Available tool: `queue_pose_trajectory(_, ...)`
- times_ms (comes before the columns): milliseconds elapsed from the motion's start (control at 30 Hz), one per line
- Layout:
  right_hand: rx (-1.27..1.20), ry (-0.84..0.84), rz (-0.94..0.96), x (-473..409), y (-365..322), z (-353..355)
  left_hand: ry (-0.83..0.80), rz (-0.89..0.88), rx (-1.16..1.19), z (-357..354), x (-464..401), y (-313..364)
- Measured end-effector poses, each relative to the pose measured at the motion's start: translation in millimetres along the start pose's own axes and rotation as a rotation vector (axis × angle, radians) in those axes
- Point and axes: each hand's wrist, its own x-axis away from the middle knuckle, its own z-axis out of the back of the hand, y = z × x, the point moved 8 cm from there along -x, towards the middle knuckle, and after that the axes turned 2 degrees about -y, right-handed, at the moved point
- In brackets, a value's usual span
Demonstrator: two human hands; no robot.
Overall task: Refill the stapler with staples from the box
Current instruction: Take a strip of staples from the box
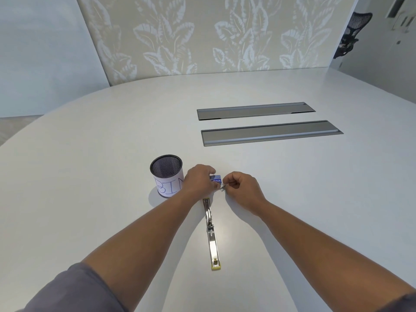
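Two forearms reach forward over the white tabletop (pixel 90 199). Nearest lies the stapler (pixel 212 239), opened out flat and lengthwise, its yellow end toward the person and its far end hidden under the left wrist. Beyond it, the left hand (pixel 199 182) grips the small blue staple box (pixel 216 178); the right hand (pixel 242 188), just beside, pinches a thin metal piece at the box's near end, probably a strip of staples (pixel 222 188), though too small to confirm. Step in hand: drawing staples from the box. Next move calls for carrying the strip to the open channel and seating it straight. Left stands a mesh cup (pixel 167 176) labelled BIN; two cable hatches (pixel 270 131) lie farther off.
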Motion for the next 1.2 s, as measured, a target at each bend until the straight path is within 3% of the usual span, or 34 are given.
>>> queue_pose_trajectory(167,0.043,-0.009,0.040,5.3,-1.5,-1.2,0.038,-0.012,0.045,2.7,6.2,0.3)
queue_pose_trajectory(433,-0.014,0.018,0.035,17.5,-3.4,0.2,0.125,-0.193,0.145,16.8,33.6,10.1)
queue_pose_trajectory(700,-0.430,0.008,-0.049,39.6,-12.2,-8.8,0.034,-0.198,0.269,11.3,55.1,0.6)
queue_pose_trajectory(933,-0.642,-0.032,-0.102,54.1,-22.6,-25.0,-0.023,-0.165,0.649,17.2,69.7,-7.2)
queue_pose_trajectory(1067,-0.580,-0.067,-0.086,62.1,-25.2,-31.1,-0.010,-0.130,0.622,19.8,74.3,-16.3)
queue_pose_trajectory(1200,-0.301,-0.049,0.018,75.0,-25.2,-33.0,-0.015,-0.129,0.498,25.2,74.6,-21.8)
